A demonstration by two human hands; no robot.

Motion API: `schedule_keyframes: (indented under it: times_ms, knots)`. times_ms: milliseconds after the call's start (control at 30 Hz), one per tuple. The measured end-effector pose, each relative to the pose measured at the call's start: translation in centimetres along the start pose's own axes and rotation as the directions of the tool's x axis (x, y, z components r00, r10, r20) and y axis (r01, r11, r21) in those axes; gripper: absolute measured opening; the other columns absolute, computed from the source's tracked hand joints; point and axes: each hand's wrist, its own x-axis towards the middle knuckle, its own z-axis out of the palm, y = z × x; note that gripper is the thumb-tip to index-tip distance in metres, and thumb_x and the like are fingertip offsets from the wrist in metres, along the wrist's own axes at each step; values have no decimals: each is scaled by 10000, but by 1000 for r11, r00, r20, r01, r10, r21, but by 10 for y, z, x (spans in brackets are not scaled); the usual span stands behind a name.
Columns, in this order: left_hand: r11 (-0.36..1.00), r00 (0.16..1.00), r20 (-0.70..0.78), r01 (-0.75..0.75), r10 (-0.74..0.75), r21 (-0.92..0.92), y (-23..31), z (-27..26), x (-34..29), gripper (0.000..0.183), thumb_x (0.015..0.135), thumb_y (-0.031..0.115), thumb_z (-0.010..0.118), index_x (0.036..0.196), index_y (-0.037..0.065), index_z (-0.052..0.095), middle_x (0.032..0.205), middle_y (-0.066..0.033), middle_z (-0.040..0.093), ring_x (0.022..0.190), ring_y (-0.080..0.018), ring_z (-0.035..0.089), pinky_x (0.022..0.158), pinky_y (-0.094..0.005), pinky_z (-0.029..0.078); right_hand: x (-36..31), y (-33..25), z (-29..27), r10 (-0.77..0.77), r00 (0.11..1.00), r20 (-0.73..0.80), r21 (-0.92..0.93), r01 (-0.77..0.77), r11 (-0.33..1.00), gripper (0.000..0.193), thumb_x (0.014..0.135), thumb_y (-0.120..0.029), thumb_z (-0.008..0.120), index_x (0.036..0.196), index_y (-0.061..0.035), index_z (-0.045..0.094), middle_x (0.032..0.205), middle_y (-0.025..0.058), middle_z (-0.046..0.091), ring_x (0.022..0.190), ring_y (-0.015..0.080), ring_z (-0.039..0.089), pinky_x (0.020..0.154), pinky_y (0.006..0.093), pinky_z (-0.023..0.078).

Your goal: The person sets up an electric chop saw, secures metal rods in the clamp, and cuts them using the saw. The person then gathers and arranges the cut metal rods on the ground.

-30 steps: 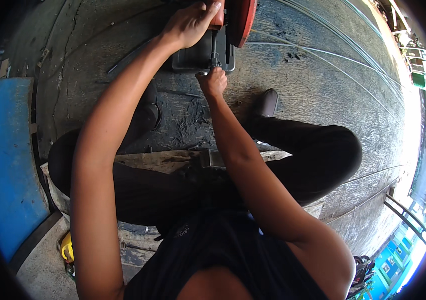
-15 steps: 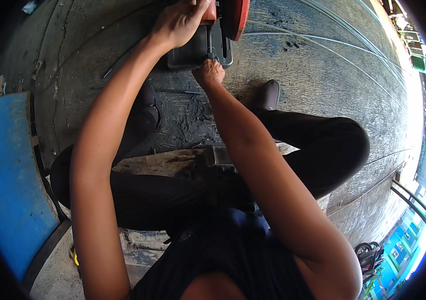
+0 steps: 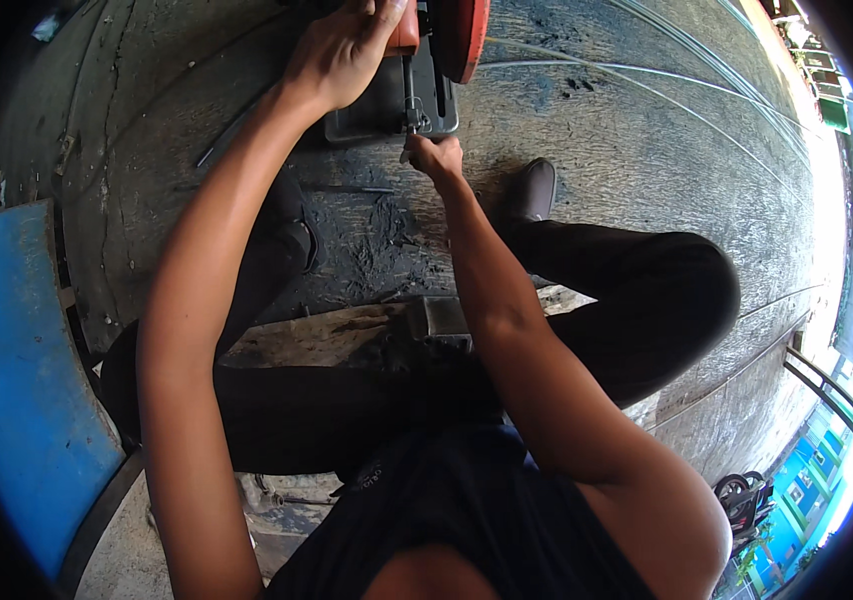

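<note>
At the top edge stands a cut-off saw with a red housing, a red round guard and a grey base plate. My left hand is closed on the saw's red housing, its thumb along the side; the fingertips run partly out of the picture. A metal clamp screw reaches from the saw toward me over the base. My right hand is closed around the crank handle at the near end of this screw. Most of the handle is hidden by the fingers.
Long thin metal rods lie on the stained floor at the right. A dark rod lies between my feet. A blue panel stands at the left. A piece of wood lies beneath my legs. Wheels show at the lower right.
My right hand has turned about the crank handle, shifting slightly right and down. My left hand and the saw appear a little further left in the view.
</note>
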Motion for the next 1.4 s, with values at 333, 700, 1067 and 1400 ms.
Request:
schedule_keyframes:
  times_ms: [333,700,1067,1400]
  knots:
    - [998,999,9,44,-43,-49,-14,7,4,574,1016,495,308,1137,19,604,1069,-178,671,1024,-334,633,916,-368,463,28,31,-12,-32,910,414,411,-155,898,218,797,-156,618,874,24,713,855,139,716,731,220,689,628,271,541]
    - [996,943,-320,-82,87,30,-2,40,-6,540,1015,446,348,898,45,690,988,-136,626,926,-317,617,800,-397,483,30,52,-32,230,940,251,-485,-84,870,376,792,-324,715,1006,-16,692,926,91,706,727,234,678,648,389,534]
    - [987,971,-220,-118,92,-109,-5,13,-7,466,1001,399,448,880,12,677,795,-149,563,755,-312,554,706,-392,430,-19,-81,-86,237,863,446,-433,-23,901,481,716,-453,762,928,-26,700,930,103,717,802,214,705,721,387,564]
    - [990,986,-159,-66,46,-122,-4,8,-8,393,966,397,533,949,40,696,863,-158,629,790,-282,640,707,-357,481,-13,-60,-89,274,838,472,-413,-65,909,465,870,-433,637,1152,-63,642,1054,91,710,885,215,702,768,377,553]
